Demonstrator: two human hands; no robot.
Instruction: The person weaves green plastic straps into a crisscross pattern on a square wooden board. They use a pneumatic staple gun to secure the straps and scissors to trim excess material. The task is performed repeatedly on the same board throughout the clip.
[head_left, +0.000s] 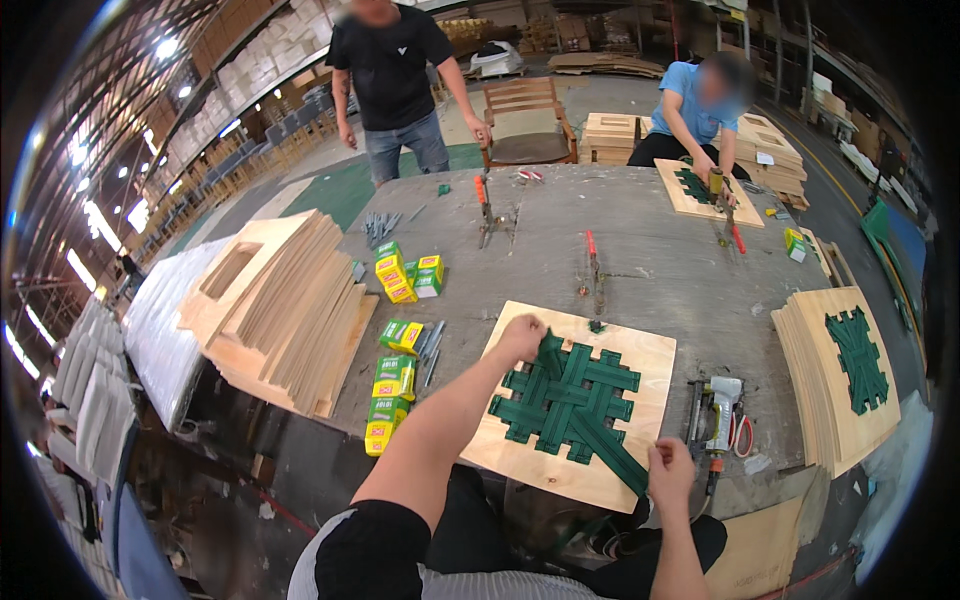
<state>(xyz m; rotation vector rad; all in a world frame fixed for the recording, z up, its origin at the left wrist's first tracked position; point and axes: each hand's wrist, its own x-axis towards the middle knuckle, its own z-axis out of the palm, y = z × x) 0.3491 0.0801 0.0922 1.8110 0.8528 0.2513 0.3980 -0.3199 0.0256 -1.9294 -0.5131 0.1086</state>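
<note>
A square plywood panel (655, 365) lies at the table's near edge, with green webbing straps (570, 400) woven across its middle. My left hand (522, 338) is closed on the raised end of one green strap (550, 357) near the panel's far left part. Another strap (608, 452) slants over the weave toward the near right corner. Close to its end is my right hand (672, 472), fingers drawn together; whatever they pinch is hidden. A staple gun (722, 410) lies on the table just right of the panel.
Stacked plywood panels (285, 310) stand at left, and another stack (835, 375) at right carries a webbed panel. Yellow-green boxes (393, 376) and staple strips (432, 345) lie left. Red-handled tools (591, 262) lie farther back. One person (390, 75) stands opposite; another (690, 115) works at far right.
</note>
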